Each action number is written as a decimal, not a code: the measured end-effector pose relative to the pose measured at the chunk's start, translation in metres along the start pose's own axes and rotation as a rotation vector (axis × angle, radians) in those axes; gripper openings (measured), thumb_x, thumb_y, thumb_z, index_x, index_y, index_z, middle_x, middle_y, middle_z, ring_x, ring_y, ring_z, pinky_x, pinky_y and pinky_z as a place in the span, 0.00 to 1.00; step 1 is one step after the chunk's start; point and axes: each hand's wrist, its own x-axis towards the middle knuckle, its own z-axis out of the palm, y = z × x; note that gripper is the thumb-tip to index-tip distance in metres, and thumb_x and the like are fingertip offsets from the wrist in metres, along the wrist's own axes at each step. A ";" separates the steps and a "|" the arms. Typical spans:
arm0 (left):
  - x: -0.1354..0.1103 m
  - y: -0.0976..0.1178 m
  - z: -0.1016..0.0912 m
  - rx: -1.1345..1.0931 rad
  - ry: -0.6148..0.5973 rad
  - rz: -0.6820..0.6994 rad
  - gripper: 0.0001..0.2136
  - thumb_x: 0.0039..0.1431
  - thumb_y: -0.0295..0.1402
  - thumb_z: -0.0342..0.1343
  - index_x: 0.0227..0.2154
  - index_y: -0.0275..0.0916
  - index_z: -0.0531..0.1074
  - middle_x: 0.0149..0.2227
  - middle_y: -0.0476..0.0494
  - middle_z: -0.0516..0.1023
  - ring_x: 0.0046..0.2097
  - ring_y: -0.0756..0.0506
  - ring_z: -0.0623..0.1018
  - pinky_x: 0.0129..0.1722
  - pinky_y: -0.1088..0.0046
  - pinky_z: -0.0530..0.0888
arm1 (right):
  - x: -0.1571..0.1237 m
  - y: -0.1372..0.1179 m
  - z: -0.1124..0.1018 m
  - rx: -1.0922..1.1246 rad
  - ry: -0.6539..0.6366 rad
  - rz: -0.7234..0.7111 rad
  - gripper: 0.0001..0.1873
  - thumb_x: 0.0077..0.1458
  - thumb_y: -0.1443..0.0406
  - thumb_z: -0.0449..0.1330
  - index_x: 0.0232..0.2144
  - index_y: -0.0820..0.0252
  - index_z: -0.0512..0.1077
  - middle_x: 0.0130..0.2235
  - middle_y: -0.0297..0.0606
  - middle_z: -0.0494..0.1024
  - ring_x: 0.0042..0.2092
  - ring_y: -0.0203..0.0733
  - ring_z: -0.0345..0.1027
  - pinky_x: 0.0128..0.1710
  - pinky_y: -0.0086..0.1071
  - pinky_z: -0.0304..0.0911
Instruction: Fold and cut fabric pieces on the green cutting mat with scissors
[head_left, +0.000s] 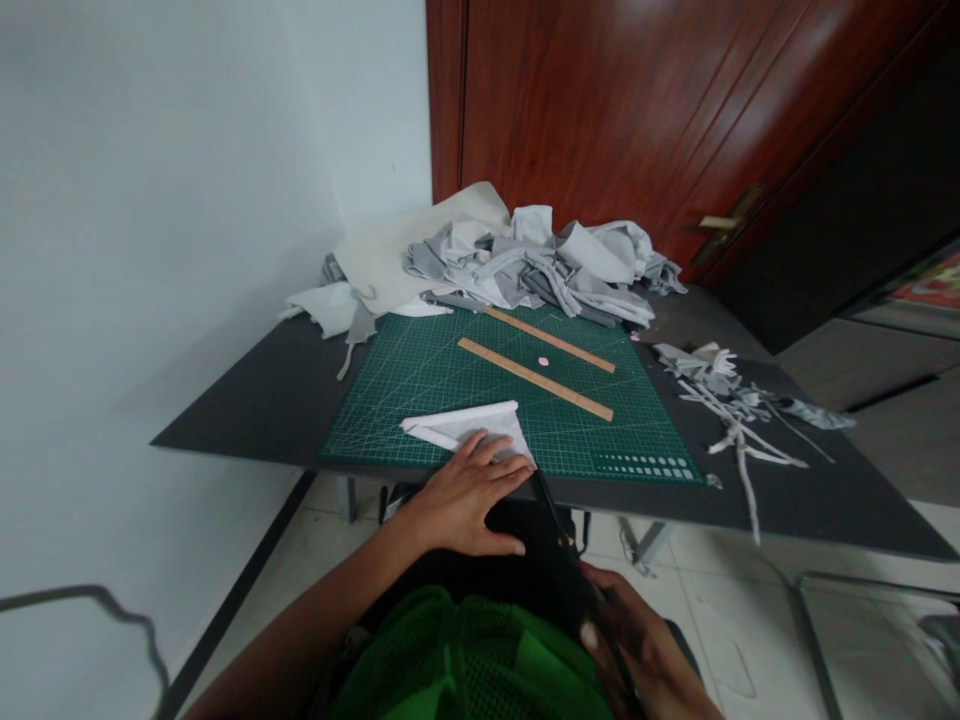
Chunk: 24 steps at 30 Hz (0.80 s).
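A folded piece of white cloth (495, 420) lies at the front edge of the green cutting mat (360, 420). My left hand (476, 495) rests flat on it, fingers stretched out and thumb apart. Closer to my body, below the table edge, my right hand (637, 635) is wrapped round the handles of dark scissors (555, 515). Their blades point up and away from me, with the tips at the cloth's right corner. Whether the blades touch the cloth I cannot tell. Two wooden rulers (536, 379) lie beyond the cloth, beside a small pink piece (543, 361), perhaps chalk.
A heap of grey and white fabric (525, 265) covers the back of the dark table (247, 400). Scraps and thin strips (739, 430) lie on its right side, one hanging over the front edge. A white wall (187, 200) stands left, a wooden door (585, 110) behind.
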 end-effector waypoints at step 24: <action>-0.001 0.000 0.003 -0.003 0.018 0.007 0.46 0.53 0.65 0.56 0.67 0.40 0.59 0.64 0.37 0.69 0.70 0.30 0.57 0.71 0.46 0.42 | 0.003 0.011 -0.006 -0.061 0.022 0.031 0.40 0.50 0.41 0.67 0.59 0.53 0.66 0.28 0.31 0.75 0.16 0.25 0.51 0.15 0.22 0.52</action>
